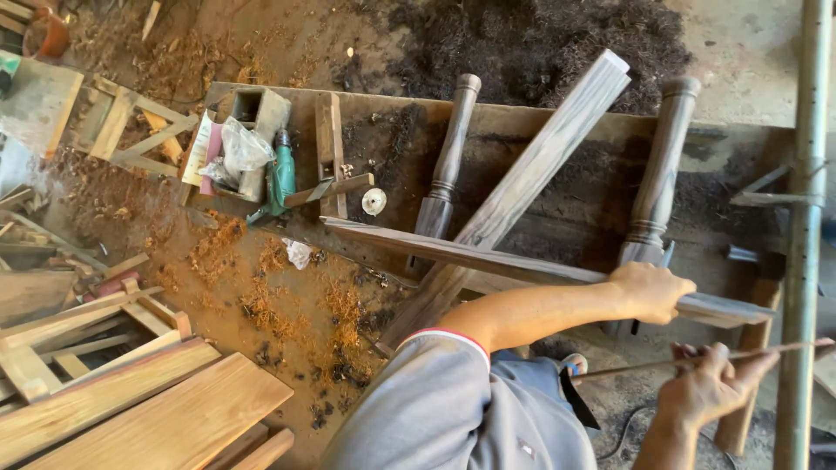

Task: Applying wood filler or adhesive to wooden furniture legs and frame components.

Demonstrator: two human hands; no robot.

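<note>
Right hand [710, 383]: lowest in view, fingers curled around a thin rod [697, 359]; the rod runs from near the person's knee out to the right, crossing a grey upright pole [805, 235].
Left hand [649, 292]: arm stretched out from a grey sleeve [444, 409], hand closed over the top of a long dark plank [522, 261], gripping it near its right end.
Plank: lies almost level across the workbench [557, 122], its left tip near a small white disc [374, 201], its right end just past the hand.
Under the plank: a square grey post [531, 174] slants from lower left to upper right; two turned legs [448, 165] stand to either side of it, the right one [662, 170] just above the left hand.
Bench, left part: a green drill [280, 178] lies beside a clear plastic bag [244, 146] and a small wooden box.
Floor, left: pale boards [165, 409] stacked at the lower corner, orange shavings [261, 296] scattered over the dirt.
Far edge: a heap of dark shavings [531, 43] behind the bench.
</note>
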